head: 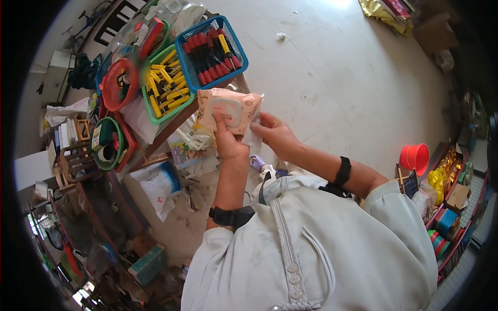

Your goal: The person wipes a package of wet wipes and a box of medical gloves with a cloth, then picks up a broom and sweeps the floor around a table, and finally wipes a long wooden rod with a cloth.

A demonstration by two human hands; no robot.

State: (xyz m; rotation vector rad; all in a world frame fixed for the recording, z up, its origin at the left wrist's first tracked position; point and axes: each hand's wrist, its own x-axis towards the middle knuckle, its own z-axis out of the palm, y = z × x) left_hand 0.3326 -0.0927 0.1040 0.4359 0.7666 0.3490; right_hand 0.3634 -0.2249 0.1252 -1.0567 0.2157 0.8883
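Observation:
My left hand holds a pink soft pack of wipes from below, its thumb across the white lid. The pack bears printing and hangs in front of the table corner. At its right end, the fingers of my right hand pinch a thin white sheet, which hangs down beside the pack. Whether the sheet is joined to the pack cannot be made out. Beyond the pack, a blue plastic basket contains red-handled screwdrivers and one with a yellow handle.
Yellow-handled screwdrivers fill a green basket on the wooden table. A red basket and a round green basket stand left. A white bag lies below. Right, a red bucket stands by loaded shelves.

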